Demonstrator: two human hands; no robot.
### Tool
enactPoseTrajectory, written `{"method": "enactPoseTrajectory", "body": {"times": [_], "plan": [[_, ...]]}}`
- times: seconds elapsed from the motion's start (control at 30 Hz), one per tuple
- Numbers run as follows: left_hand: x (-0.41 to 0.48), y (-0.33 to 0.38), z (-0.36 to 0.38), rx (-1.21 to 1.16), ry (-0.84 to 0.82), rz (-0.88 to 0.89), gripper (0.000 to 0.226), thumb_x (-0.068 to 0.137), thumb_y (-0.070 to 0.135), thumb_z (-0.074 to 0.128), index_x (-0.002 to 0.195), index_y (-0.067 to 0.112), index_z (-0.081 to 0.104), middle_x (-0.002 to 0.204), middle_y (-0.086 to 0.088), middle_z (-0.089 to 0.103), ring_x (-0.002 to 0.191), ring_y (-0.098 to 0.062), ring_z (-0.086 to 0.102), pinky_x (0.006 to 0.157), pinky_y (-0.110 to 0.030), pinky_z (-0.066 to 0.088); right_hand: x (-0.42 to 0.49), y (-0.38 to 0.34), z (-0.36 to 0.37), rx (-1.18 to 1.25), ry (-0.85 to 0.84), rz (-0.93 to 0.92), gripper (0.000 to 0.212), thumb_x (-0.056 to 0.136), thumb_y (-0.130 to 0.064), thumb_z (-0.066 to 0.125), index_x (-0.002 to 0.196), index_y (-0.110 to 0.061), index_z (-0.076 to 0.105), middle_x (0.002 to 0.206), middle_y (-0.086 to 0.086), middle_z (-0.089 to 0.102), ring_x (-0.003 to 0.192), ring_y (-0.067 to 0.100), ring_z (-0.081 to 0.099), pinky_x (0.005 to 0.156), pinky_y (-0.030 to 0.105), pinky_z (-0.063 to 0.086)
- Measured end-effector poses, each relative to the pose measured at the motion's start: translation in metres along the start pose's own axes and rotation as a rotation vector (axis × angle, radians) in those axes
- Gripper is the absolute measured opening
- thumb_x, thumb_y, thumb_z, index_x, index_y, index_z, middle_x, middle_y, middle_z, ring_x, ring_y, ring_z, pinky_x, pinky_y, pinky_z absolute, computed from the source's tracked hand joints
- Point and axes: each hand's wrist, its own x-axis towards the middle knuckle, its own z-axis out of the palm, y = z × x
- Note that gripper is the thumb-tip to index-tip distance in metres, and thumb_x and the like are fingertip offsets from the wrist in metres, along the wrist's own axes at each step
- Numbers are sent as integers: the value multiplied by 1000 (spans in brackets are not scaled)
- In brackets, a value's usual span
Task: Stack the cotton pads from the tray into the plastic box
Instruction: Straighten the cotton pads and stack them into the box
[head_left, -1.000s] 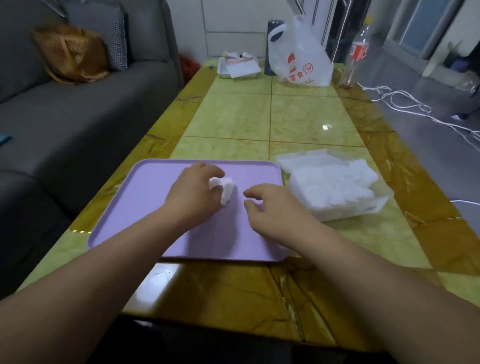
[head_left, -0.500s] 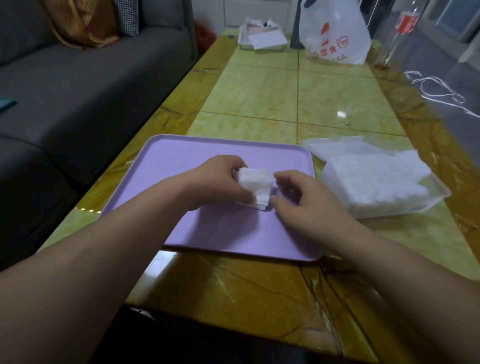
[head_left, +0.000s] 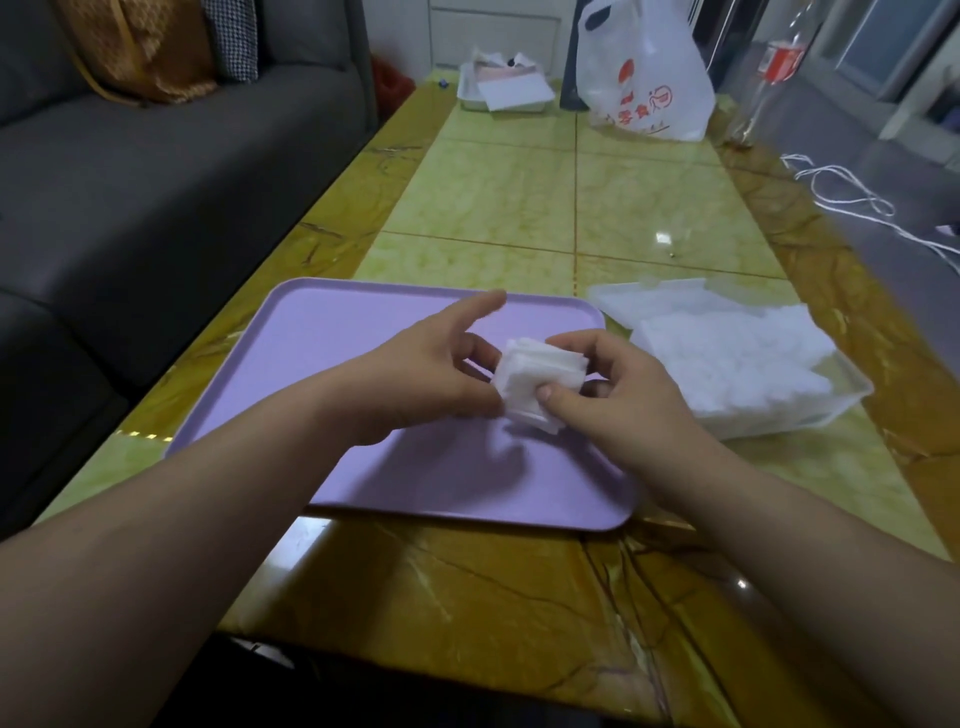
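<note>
I judge the job nearly finished. The box (head_left: 789, 422), just right of the tray (head_left: 363, 332) on the counter (head_left: 519, 208), already holds a heap (head_left: 727, 358) of white pads that fills it and rises above its rim. The heap looks loose and uneven rather than neatly squared. What is left is the stack (head_left: 535, 382) I hold between both hands, lifted above the right half of the tray and not yet over the box.

My left hand (head_left: 431, 374) has its grip on the stack's left side. The thumb is under the near corner, the curled fingers are behind it, and only the forefinger sticks out straight. My right hand (head_left: 623, 400) has its grip closed on the right side, with the thumb pressed on the near face and the fingers curled over the far edge. So both grips are grasping the same stack.

The visible part of the tray shows only bare purple. My hands and the stack hide a patch of it, so I cannot rule out a stray pad there. As I see it, the stack has to go to the box, and the heap may need tidying.

Counted: one tray, one box and one stack in hand. The stack's pads are too thin and blurred to number, and the heap is likewise uncountable. A clear lid (head_left: 670, 291) lies just behind the box.
</note>
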Motion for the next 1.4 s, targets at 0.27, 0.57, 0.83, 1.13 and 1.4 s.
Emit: {"method": "enactPoseTrajectory", "body": {"times": [0.27, 0.57, 0.83, 1.13, 1.4], "plan": [[2, 2, 11, -123, 73, -54, 43, 81, 38, 76, 121, 22, 71, 109, -9, 74, 84, -18, 67, 74, -38, 57, 1, -1, 0, 52, -49, -19, 32, 86, -11, 74, 115, -25, 72, 105, -1, 77, 96, 23, 73, 90, 48, 60], [2, 5, 9, -271, 84, -130, 14, 91, 0, 63, 101, 1, 73, 88, -18, 71, 82, -29, 67, 77, -39, 58, 3, 2, 3, 101, 24, 107, 39, 85, -19, 82, 121, -16, 69, 92, 7, 75, 87, 29, 76, 88, 50, 61], [6, 3, 6, -303, 248, -126, 10, 88, 0, 65, 93, 4, 73, 82, -15, 70, 75, -29, 67, 76, -42, 62, 0, -5, 1, 202, 45, 132, 16, 86, -9, 80, 101, -8, 74, 76, 18, 76, 60, 29, 71, 64, 45, 64], [2, -4, 4, -123, 220, -57, 16, 90, 8, 74, 106, 9, 76, 101, -23, 75, 73, -22, 68, 63, -33, 59, 2, -5, 1, 234, -10, 92, 13, 85, 1, 78, 90, -9, 71, 74, 6, 75, 71, 19, 72, 58, 28, 56], [-1, 2, 8, -152, 134, 2, 16, 93, 19, 74, 106, 11, 78, 107, -18, 74, 85, -21, 67, 79, -46, 54, 2, -5, -1, 196, 30, 131, 14, 85, -5, 80, 97, -4, 72, 83, 17, 77, 71, 28, 73, 62, 38, 62]]}}
